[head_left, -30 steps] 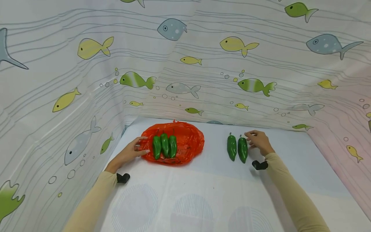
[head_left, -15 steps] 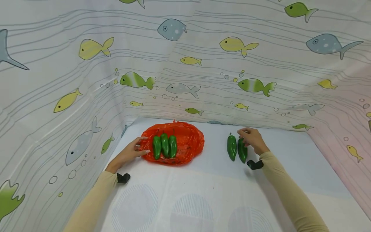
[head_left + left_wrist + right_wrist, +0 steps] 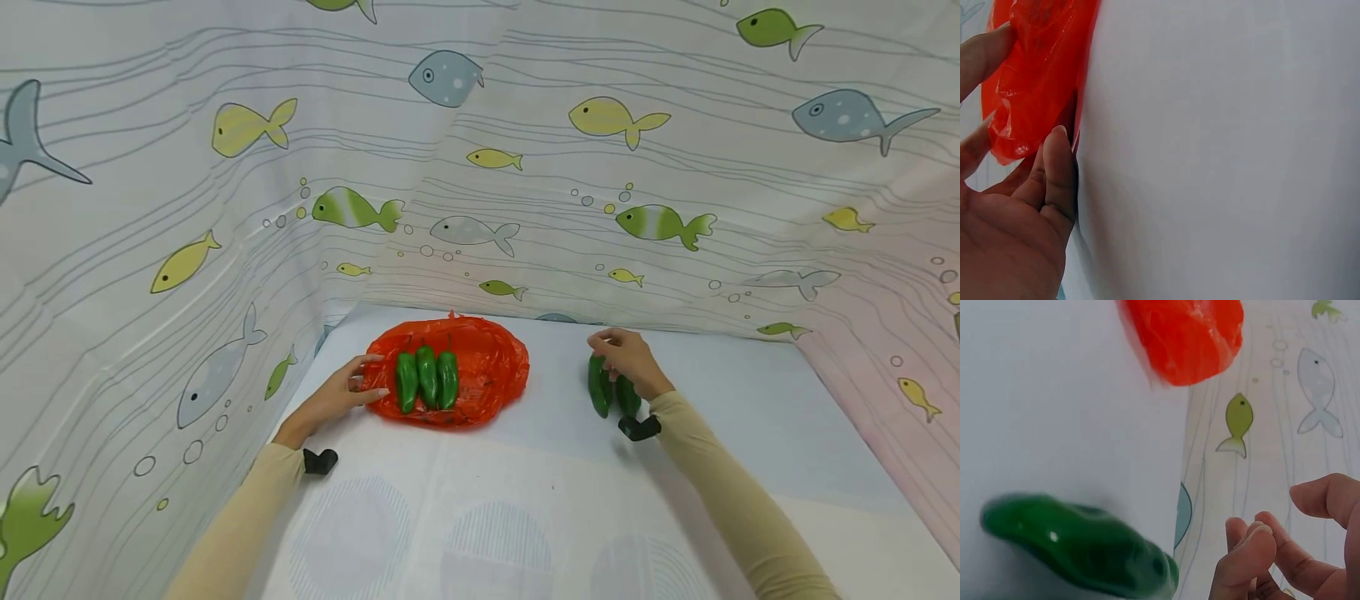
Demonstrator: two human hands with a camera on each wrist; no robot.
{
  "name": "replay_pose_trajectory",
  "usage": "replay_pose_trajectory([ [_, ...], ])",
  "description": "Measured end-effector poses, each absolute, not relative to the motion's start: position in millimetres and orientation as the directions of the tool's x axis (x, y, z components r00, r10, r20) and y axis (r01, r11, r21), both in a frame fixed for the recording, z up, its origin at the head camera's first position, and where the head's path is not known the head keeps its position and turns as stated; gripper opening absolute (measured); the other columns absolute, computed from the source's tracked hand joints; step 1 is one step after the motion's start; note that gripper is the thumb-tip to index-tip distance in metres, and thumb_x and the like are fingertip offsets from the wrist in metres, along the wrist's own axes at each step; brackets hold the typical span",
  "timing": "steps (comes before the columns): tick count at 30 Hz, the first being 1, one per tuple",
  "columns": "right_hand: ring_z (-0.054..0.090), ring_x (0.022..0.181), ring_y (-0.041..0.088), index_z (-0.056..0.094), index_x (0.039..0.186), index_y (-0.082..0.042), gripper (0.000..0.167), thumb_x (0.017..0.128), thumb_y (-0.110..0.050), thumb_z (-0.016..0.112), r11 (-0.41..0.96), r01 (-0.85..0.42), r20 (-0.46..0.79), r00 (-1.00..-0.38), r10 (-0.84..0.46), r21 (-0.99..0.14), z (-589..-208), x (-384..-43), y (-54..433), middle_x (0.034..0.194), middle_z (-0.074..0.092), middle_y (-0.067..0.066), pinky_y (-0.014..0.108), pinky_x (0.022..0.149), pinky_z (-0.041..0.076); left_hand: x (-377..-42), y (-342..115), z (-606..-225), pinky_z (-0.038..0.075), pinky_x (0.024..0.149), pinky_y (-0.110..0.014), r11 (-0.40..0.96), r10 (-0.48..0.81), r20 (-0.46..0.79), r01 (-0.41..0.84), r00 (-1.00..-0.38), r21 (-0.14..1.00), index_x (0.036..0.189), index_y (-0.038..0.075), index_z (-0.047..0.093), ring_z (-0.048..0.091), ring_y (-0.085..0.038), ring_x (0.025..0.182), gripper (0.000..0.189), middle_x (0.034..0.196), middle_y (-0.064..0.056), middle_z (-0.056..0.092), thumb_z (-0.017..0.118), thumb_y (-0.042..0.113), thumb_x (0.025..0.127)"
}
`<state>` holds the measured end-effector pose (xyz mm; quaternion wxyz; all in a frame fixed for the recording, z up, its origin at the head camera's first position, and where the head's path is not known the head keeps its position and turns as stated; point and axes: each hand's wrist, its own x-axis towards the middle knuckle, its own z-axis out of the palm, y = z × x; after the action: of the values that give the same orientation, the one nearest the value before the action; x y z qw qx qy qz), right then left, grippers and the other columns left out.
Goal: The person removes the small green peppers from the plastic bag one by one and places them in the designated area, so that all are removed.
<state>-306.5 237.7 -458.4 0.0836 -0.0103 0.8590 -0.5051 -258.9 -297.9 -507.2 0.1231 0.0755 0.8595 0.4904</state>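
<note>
In the head view, three green chili peppers (image 3: pixel 426 377) lie side by side on a spread red plastic bag (image 3: pixel 491 371). My left hand (image 3: pixel 341 393) is at the bag's left edge with its fingers spread. Up close in the left wrist view, its fingertips (image 3: pixel 1058 140) touch the crinkled red plastic. My right hand (image 3: pixel 628 360) hovers over two more green peppers on the table: the left one (image 3: pixel 599 392) and the right one (image 3: pixel 628 400), whose upper parts it hides. In the right wrist view, its loosely bent fingers hold nothing, beside one pepper (image 3: pixel 1085 547).
A white cloth with faint circle prints covers the table (image 3: pixel 487 475). Fish-patterned curtains (image 3: pixel 525 192) stand behind it and on both sides. Each wrist carries a small black device, one on the left (image 3: pixel 320 462) and one on the right (image 3: pixel 639 428).
My right hand has moved left, from beside the right-hand loose pepper to above the tops of both loose peppers. My left hand, the bag and its peppers stay put.
</note>
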Motion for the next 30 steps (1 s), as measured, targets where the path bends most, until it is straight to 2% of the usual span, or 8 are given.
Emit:
replay_pose_trajectory([
  [9,0.056,0.062,0.023,0.064,0.130,-0.005,0.043,0.103,-0.039,0.063,0.484,0.012,-0.103,-0.982,-0.161,-0.875,-457.8,-307.2,216.0,0.119,0.065,0.027,0.036,0.061,0.051,-259.8,-298.3,-509.8,0.050,0.088,-0.039,0.512,0.254,-0.138,0.012,-0.957,0.859,0.155,0.017,0.037,0.056,-0.038,0.116,0.075,0.143,-0.021,0.047,0.076,0.037,0.095],
  [13,0.056,0.067,0.025,0.065,0.128,-0.006,0.043,0.102,-0.040,0.064,0.495,0.019,-0.107,-0.983,-0.150,-0.869,-458.9,-308.6,206.4,0.117,0.066,0.025,0.036,0.061,0.052,-258.6,-297.6,-508.2,0.050,0.089,-0.041,0.516,0.245,-0.144,0.003,-0.959,0.857,0.155,0.018,0.037,0.055,-0.040,0.118,0.075,0.144,-0.020,0.045,0.077,0.038,0.094],
  [21,0.058,0.083,0.040,0.066,0.127,-0.006,0.038,0.102,-0.034,0.065,0.483,0.032,-0.132,-0.976,-0.175,-0.875,-457.6,-308.9,179.0,0.118,0.065,0.026,0.042,0.065,0.055,-258.9,-298.5,-507.0,0.050,0.092,-0.043,0.518,0.245,-0.142,0.005,-0.959,0.856,0.155,0.017,0.037,0.054,-0.041,0.121,0.076,0.145,-0.021,0.045,0.076,0.038,0.094],
  [26,0.058,0.081,0.037,0.067,0.128,-0.006,0.039,0.102,-0.035,0.065,0.471,0.022,-0.130,-0.972,-0.198,-0.882,-458.0,-308.9,161.8,0.118,0.066,0.024,0.037,0.062,0.054,-258.4,-299.0,-507.5,0.049,0.091,-0.044,0.499,0.257,-0.128,0.019,-0.958,0.866,0.155,0.018,0.038,0.053,-0.043,0.123,0.074,0.145,-0.021,0.046,0.077,0.036,0.094],
  [30,0.058,0.080,0.037,0.069,0.124,-0.007,0.034,0.102,-0.033,0.065,0.457,0.002,-0.117,-0.967,-0.225,-0.889,-459.8,-307.8,148.5,0.113,0.068,0.021,0.034,0.059,0.053,-257.8,-297.9,-507.9,0.049,0.090,-0.045,0.478,0.268,-0.124,0.020,-0.956,0.878,0.155,0.016,0.037,0.053,-0.043,0.123,0.074,0.144,-0.021,0.046,0.077,0.032,0.094],
])
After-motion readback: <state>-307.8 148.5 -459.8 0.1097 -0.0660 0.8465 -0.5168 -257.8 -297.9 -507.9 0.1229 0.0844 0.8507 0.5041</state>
